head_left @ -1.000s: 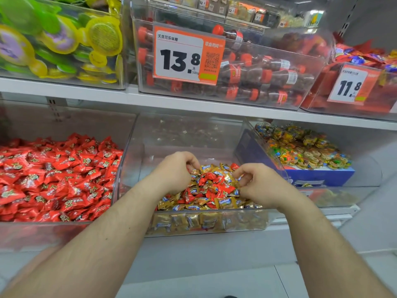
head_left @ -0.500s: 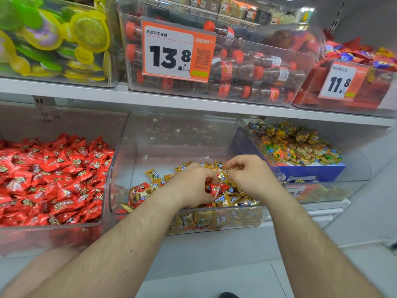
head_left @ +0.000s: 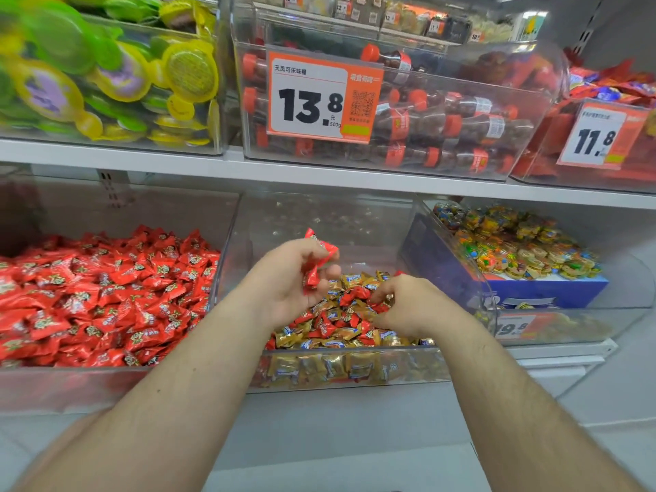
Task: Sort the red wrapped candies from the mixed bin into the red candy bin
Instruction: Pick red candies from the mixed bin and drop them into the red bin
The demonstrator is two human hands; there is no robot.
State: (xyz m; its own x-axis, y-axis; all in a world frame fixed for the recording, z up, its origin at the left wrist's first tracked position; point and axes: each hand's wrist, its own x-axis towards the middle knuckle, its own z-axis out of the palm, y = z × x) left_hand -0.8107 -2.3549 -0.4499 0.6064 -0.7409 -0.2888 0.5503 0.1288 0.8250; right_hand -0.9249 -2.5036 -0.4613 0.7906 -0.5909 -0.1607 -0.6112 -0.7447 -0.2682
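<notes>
Several red wrapped candies point(head_left: 317, 262), glossy and crinkled with twisted ends, sit bunched in the left hand point(head_left: 291, 278), whose fingers curl round them above the mixed bin point(head_left: 340, 371). That clear plastic bin holds a heap of gold foil and red wrappers. The right hand point(head_left: 408, 303) lies low in the heap, fingertips point(head_left: 378, 296) curled into the candies; whether it pinches one cannot be told. Just to the left, the red candy bin point(head_left: 227, 250), also clear-walled, is filled with shiny red pillow-shaped packets. Above, an orange price card point(head_left: 321, 99) fronts a tub of small bottle-shaped sweets.
</notes>
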